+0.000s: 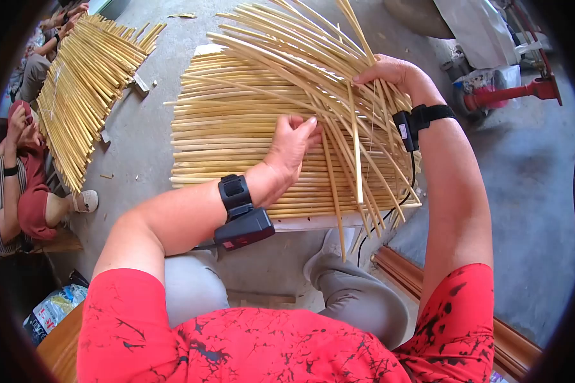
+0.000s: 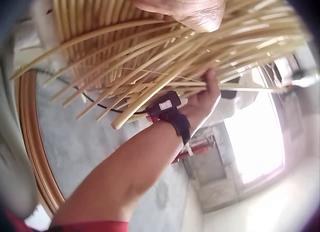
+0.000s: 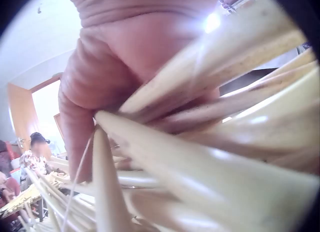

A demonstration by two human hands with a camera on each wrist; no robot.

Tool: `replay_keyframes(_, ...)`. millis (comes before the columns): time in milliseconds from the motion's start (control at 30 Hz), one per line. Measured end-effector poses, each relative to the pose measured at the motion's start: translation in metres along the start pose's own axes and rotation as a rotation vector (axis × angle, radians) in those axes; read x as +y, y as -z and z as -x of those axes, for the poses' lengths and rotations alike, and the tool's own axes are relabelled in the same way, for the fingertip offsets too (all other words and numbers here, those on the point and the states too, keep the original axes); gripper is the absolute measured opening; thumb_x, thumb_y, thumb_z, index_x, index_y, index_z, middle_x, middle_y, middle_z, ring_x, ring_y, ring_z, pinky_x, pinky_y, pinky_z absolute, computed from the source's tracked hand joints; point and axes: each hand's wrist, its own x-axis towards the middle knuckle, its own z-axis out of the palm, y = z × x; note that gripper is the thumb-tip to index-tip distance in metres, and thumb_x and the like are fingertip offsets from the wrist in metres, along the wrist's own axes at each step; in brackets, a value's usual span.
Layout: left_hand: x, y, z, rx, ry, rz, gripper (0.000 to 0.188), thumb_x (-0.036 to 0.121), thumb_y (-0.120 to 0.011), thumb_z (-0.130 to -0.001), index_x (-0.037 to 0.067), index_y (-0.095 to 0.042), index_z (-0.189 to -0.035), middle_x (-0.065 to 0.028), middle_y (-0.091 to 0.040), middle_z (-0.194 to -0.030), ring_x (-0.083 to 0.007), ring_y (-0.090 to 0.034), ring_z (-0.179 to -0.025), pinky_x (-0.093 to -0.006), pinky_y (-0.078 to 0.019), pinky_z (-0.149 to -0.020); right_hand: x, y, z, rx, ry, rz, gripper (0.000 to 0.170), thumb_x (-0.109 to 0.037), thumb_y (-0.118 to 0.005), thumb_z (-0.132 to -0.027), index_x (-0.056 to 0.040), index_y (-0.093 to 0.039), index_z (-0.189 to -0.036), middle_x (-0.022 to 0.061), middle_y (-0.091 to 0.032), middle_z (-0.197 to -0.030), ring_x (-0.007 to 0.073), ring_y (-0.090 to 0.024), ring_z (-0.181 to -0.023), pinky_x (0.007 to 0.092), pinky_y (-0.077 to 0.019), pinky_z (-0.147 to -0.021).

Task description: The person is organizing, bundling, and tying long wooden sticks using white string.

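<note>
A mat of straw-coloured reed stalks (image 1: pixel 227 143) lies side by side in front of me. Across its right part fans a loose bunch of stalks (image 1: pixel 300 54), several of them slanting down past the mat's near edge. My right hand (image 1: pixel 399 73) grips this bunch at the upper right; the right wrist view shows stalks passing under its curled fingers. A thin thread (image 3: pixel 76 187) hangs beside those fingers. Over the middle of the mat is my left hand (image 1: pixel 291 150), thumb close to its bent fingers. I cannot tell whether it pinches anything.
At the left, another stalk mat (image 1: pixel 86 89) rests on supports, with seated people (image 1: pixel 29 172) beyond it. A red metal stand (image 1: pixel 511 96) and plastic bags (image 1: pixel 485 80) are at the right. A brown wooden moulding (image 1: pixel 399 271) lies on the floor near my leg.
</note>
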Motion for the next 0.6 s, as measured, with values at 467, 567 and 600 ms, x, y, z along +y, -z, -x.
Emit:
replay_keyframes(467,-0.003,0.004,-0.034,-0.395,0.333,0.317,0.035,0.030,-0.061,-0.082,0.007,-0.054,-0.107,-0.0060,-0.059,-0.099,-0.0177,-0.053,-0.095,-0.0350,-0.0429,-0.084,-0.031,-0.016,-0.015,-0.262,-0.099,0.210,0.045,-0.020,-0.067,-0.071,0.0016,-0.054,-0.108,0.0139,-0.063,-0.091,0.0182,-0.062,-0.075,0.0299,-0.0515,-0.067)
replay_keyframes(567,-0.001,0.001,-0.032,-0.377,0.348,0.305,0.028,0.030,-0.068,-0.077,0.011,-0.059,-0.096,-0.0001,-0.060,-0.086,-0.0102,-0.054,-0.080,-0.0278,-0.0436,-0.073,-0.032,-0.024,-0.011,-0.325,-0.016,0.136,0.047,-0.021,-0.068,-0.072,0.0020,-0.053,-0.110,0.0142,-0.063,-0.093,0.0180,-0.062,-0.077,0.0295,-0.0518,-0.068)
replay_keyframes(600,-0.005,0.006,-0.033,-0.437,0.345,0.296,0.036,0.030,-0.071,-0.073,0.012,-0.058,-0.102,-0.0003,-0.061,-0.094,-0.0117,-0.053,-0.087,-0.0282,-0.0416,-0.077,-0.035,-0.024,-0.008,-0.335,-0.007,0.141,0.046,-0.020,-0.067,-0.073,0.0026,-0.053,-0.110,0.0141,-0.062,-0.095,0.0173,-0.062,-0.079,0.0291,-0.0517,-0.069)
